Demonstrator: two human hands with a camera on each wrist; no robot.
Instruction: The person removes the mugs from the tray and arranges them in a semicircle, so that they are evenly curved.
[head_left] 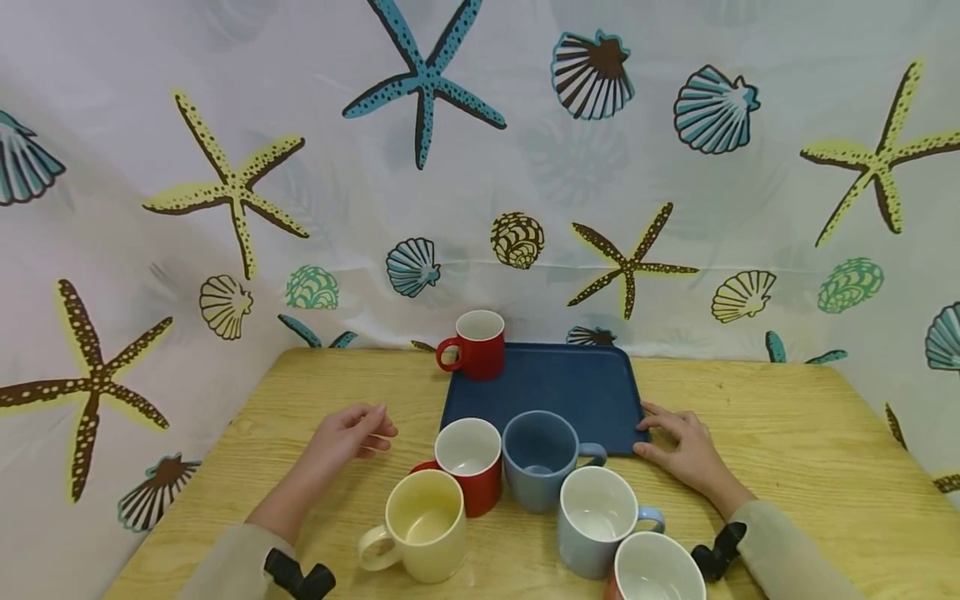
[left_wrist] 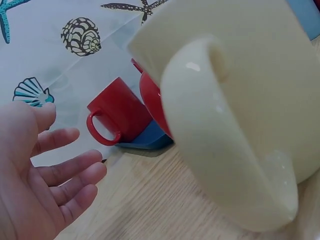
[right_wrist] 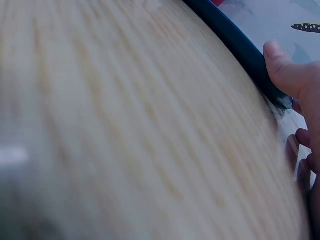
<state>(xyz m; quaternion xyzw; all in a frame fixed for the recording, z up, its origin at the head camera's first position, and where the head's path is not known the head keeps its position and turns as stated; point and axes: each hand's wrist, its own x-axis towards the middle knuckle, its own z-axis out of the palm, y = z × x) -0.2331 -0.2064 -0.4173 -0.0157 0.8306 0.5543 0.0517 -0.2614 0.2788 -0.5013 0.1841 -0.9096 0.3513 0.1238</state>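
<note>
My left hand [head_left: 351, 435] is held over the table left of the mugs, fingers loosely bent and holding nothing. In the left wrist view, a pale yellow mug [left_wrist: 240, 115] looms beside this hand. My right hand [head_left: 684, 446] touches the right edge of a dark blue tray [head_left: 570, 379] near its front corner, with the thumb [right_wrist: 281, 67] at that corner. On the tray's back left stands a red mug [head_left: 483, 357], white inside, its handle pointing left. Another red mug [head_left: 483, 492] and a blue mug [head_left: 534, 483] stand side by side before the tray's front edge.
Nearer me are the yellow mug, a light blue mug [head_left: 583, 540] and an orange-red mug [head_left: 656, 575] cut off by the bottom edge. A patterned cloth [head_left: 480, 183] rises behind and beside the wooden table [head_left: 787, 433].
</note>
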